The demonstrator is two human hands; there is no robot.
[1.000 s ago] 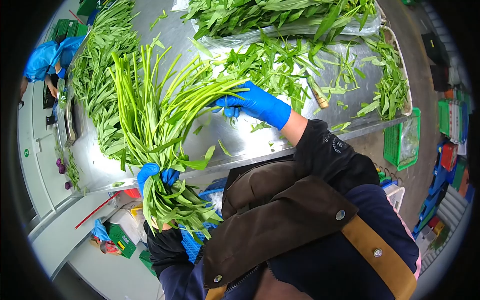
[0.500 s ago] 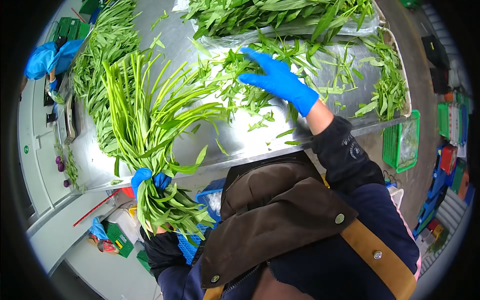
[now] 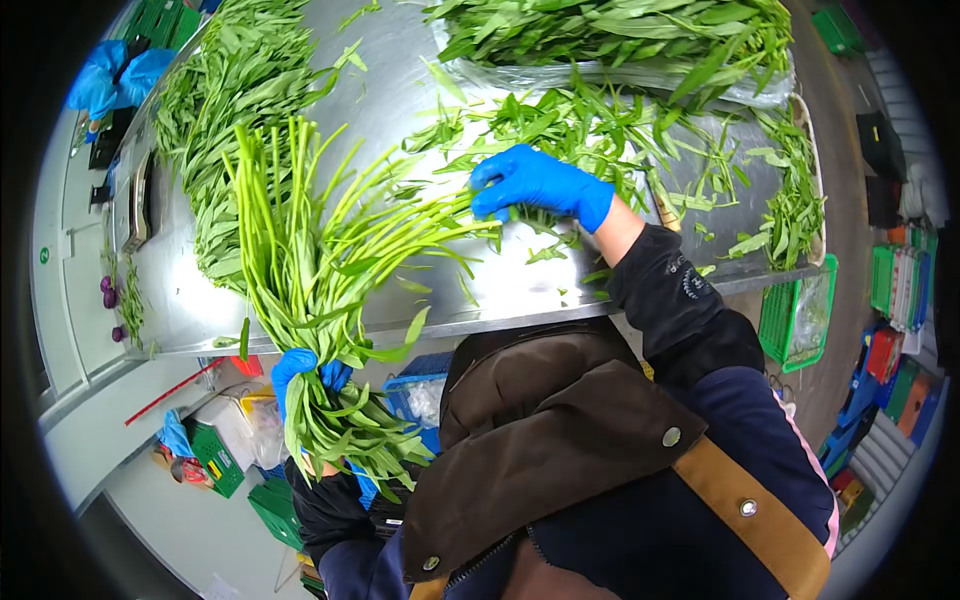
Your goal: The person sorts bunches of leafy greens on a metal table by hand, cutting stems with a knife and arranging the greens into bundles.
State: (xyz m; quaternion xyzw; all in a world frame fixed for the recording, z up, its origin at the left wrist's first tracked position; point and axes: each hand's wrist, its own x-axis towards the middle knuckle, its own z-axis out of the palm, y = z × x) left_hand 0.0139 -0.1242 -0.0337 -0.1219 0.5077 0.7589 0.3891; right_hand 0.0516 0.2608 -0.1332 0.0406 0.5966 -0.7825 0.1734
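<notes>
Bunch of long-stemmed greens point(image 3: 290, 250) was at the near edge of the metal surface point(image 3: 385, 70), its stems fanned out over the metal and its leafy end hanging past the edge. Left hand point(image 3: 292, 375), blue-gloved, was clamped around the bunch just above the leafy end, fingers wrapped about it. Right hand point(image 3: 540, 188), also blue-gloved, was at the cut ends of the stems fanned to the right; its fingers were bent inward, touching or just beside the tips. Could not tell whether it gripped any of them.

Loose leaves point(image 3: 550, 120) lay scattered beyond the right hand. Behind these, clear plastic wrapping point(image 3: 640, 78) lay under a large heap of leafy greens point(image 3: 620, 30). A long pile of greens point(image 3: 235, 140) lay to the left of the bunch.

Containers: green crate point(image 3: 773, 318) below the right end of the surface, clear plastic inside; blue basket point(image 3: 398, 388) below the near edge, partly hidden, with whitish clear plastic in it.

Pose: right forearm angled up and leftward over the surface, wrist roughly in line with it. Left forearm was low, near the body, mostly hidden behind the leaves, its hand below the stems.
</notes>
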